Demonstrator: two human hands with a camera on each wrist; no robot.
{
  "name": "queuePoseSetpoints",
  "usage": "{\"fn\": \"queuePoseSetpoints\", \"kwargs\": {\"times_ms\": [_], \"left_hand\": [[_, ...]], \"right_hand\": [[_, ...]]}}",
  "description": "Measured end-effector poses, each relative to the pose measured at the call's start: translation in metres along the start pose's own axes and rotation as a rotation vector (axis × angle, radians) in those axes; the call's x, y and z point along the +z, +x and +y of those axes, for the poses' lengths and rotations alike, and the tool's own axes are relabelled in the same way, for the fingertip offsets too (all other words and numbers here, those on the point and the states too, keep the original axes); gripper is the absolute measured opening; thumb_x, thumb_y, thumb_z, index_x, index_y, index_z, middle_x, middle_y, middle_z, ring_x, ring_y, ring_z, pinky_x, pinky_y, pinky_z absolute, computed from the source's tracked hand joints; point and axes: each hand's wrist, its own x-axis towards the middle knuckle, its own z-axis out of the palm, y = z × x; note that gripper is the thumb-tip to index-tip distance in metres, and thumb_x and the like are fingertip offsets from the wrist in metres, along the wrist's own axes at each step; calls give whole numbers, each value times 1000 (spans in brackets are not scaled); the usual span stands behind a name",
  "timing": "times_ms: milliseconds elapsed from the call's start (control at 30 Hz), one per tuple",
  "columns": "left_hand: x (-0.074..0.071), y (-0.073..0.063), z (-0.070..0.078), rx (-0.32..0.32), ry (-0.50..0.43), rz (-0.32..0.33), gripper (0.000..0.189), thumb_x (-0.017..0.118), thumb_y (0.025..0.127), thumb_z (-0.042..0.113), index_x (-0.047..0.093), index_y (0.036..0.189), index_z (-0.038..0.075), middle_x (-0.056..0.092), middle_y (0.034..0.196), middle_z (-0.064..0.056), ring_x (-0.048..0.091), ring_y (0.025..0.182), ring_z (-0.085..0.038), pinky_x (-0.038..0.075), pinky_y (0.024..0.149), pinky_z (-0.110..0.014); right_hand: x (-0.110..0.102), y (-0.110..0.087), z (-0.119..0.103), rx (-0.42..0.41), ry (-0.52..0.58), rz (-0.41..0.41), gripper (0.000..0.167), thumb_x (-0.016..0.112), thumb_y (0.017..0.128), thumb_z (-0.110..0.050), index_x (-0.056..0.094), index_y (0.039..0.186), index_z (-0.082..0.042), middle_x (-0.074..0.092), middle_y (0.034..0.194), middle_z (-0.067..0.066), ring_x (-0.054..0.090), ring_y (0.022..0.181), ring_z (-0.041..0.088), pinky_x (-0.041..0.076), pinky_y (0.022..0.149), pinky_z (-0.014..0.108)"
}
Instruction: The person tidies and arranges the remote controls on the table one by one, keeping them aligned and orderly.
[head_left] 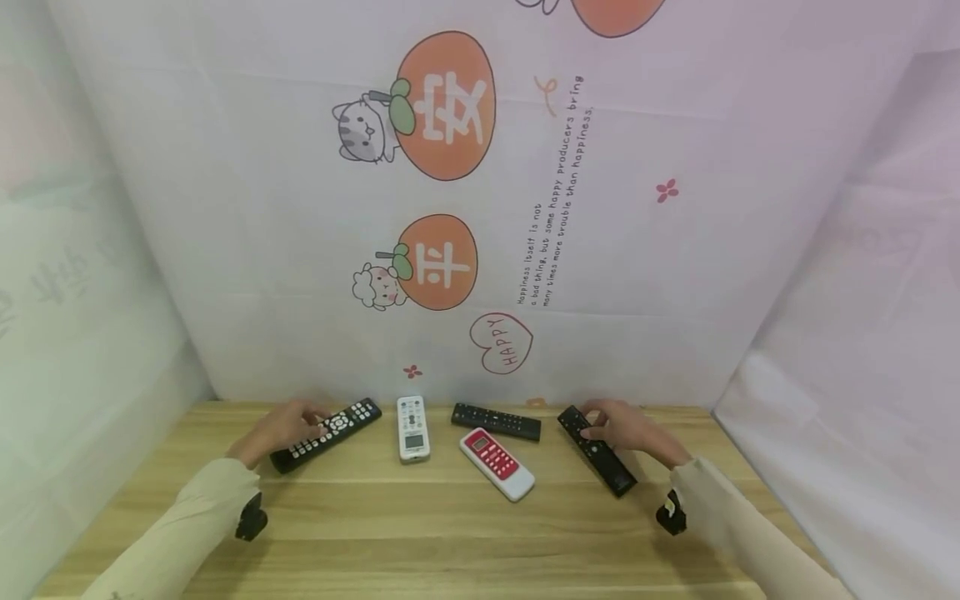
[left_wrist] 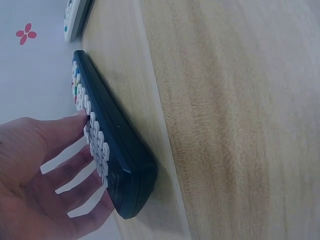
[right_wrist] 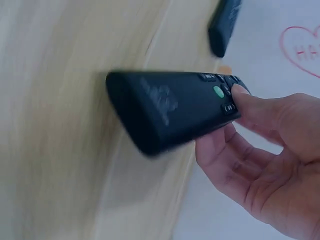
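At the left, my left hand (head_left: 288,429) grips a long black remote control (head_left: 345,422) with white buttons. Its thumb lies on the buttons and the other fingers reach along the far side, as the left wrist view shows; the remote's underside is close over the wood. On the right side, my right hand (head_left: 621,427) holds another black remote control (head_left: 603,462), thumb on the button face and fingers curled beneath. In the right wrist view that remote (right_wrist: 175,110) is tilted, its near end over the table, with a green button by the thumb.
Between the hands lie a white remote (head_left: 413,429) with a small screen, a slim black remote (head_left: 497,421) and a white remote with a red face (head_left: 497,464). Behind the wooden table (head_left: 420,542) rises a printed white cloth (head_left: 615,292); cloth also hangs at both sides.
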Motion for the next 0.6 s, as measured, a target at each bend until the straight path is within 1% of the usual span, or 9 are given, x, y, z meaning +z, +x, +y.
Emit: {"fn": "queuePoseSetpoints", "kwargs": {"times_ms": [33,100,167,267,433,500,600], "left_hand": [[0,1,-1,-1,3,1,38,70,98,14,67,130,-6,69,118,-31,66,107,-46,56,92,-63],[0,2,-2,3,11,3,38,70,97,15,67,130,-6,69,118,-31,66,107,-46,56,91,-63],[1,1,-3,1,7,4,39,70,98,15,66,130,-6,68,118,-31,66,107,-46,56,92,-63],[1,1,-5,4,5,12,38,70,98,14,66,130,-7,68,118,-32,66,107,-47,56,92,-63],[2,0,-4,13,8,16,38,70,98,14,66,130,-7,68,117,-32,65,108,-47,56,92,-64],[2,0,-3,12,15,15,38,70,98,14,66,130,-7,68,117,-32,65,107,-47,56,92,-64],[3,0,-1,6,22,14,38,70,98,14,66,130,-6,69,116,-31,66,107,-47,56,92,-64]], "right_hand": [[0,-2,-2,23,52,-6,41,71,99,-11,59,134,7,70,99,19,69,70,20,64,62,43],[3,-6,-7,51,151,-23,44,70,100,-11,56,137,8,69,100,19,70,73,21,65,65,46],[6,-11,-12,53,250,-50,48,68,101,-10,51,140,11,69,100,20,70,77,22,66,69,49],[12,-18,-20,35,370,-86,52,67,102,-9,45,144,14,70,101,21,72,79,25,66,71,52],[24,-27,-30,58,498,-95,52,68,100,-5,45,142,16,72,101,21,74,77,29,66,71,52],[29,-31,-32,77,537,-89,51,68,98,-1,46,140,16,72,100,22,74,77,30,66,70,51],[36,-37,-35,104,593,-108,49,67,96,5,45,139,18,72,99,23,74,77,30,66,71,51]]}}
